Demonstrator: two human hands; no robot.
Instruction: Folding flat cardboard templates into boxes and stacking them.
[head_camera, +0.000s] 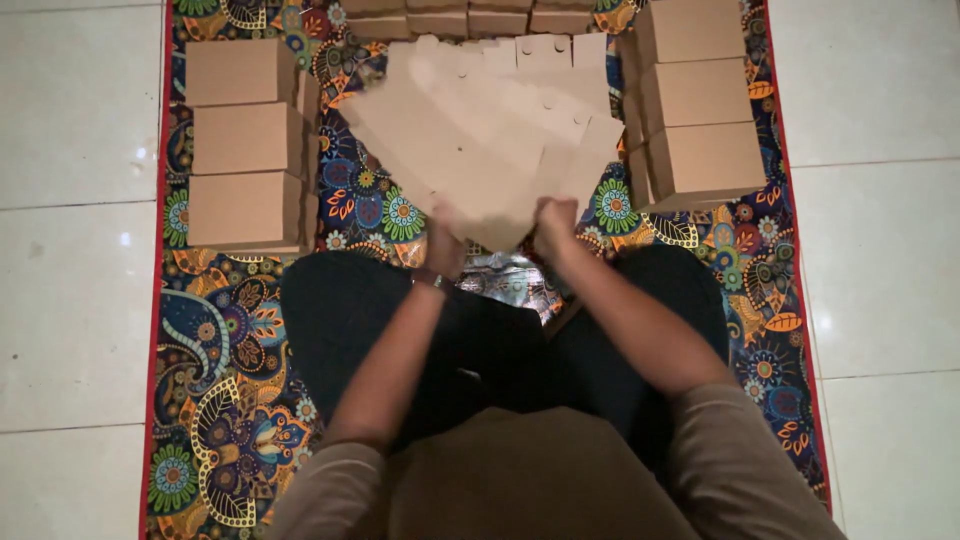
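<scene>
The fan of flat cardboard blanks (490, 140) is motion-blurred, and its lower corner hides most of both hands' fingers. The left hand (443, 243) and right hand (556, 222) clench that bottom edge above the patterned mat (230, 340), between stacks of folded boxes (245, 145).

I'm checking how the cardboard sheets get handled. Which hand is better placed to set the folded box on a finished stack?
Probably the right hand: it grips the cardboard sheet nearer the right stack of boxes. The left hand sits farther from the left stack.
</scene>
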